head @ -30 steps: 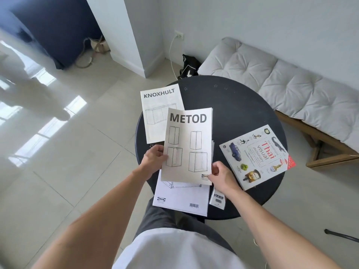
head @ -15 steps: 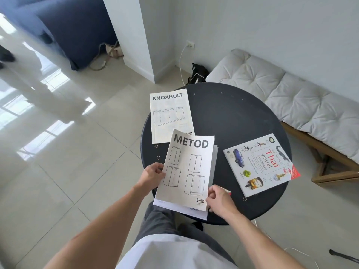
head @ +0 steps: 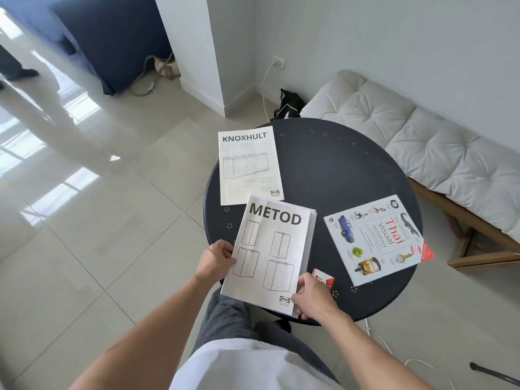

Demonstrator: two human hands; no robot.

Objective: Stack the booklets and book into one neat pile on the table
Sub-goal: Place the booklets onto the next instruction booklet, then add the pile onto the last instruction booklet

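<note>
The METOD booklet (head: 271, 251) lies on top of another white booklet at the near left edge of the round black table (head: 332, 170). My left hand (head: 215, 258) grips the pile's left edge. My right hand (head: 313, 295) holds its lower right corner. The KNOXHULT booklet (head: 249, 164) lies flat beyond the pile, overhanging the table's left rim. The Thai visual dictionary book (head: 375, 239) rests on the table's right side, apart from both hands.
A small red and white card (head: 323, 277) lies on the table by my right hand. A cushioned wooden bench (head: 422, 142) stands behind and right of the table. A black bag (head: 288, 104) and a white cable (head: 264, 88) are on the floor by the wall.
The METOD booklet came down toward me onto the lower white booklet, covering it. The small white leaflet by my right hand is gone from view, and a red and white card now shows there.
</note>
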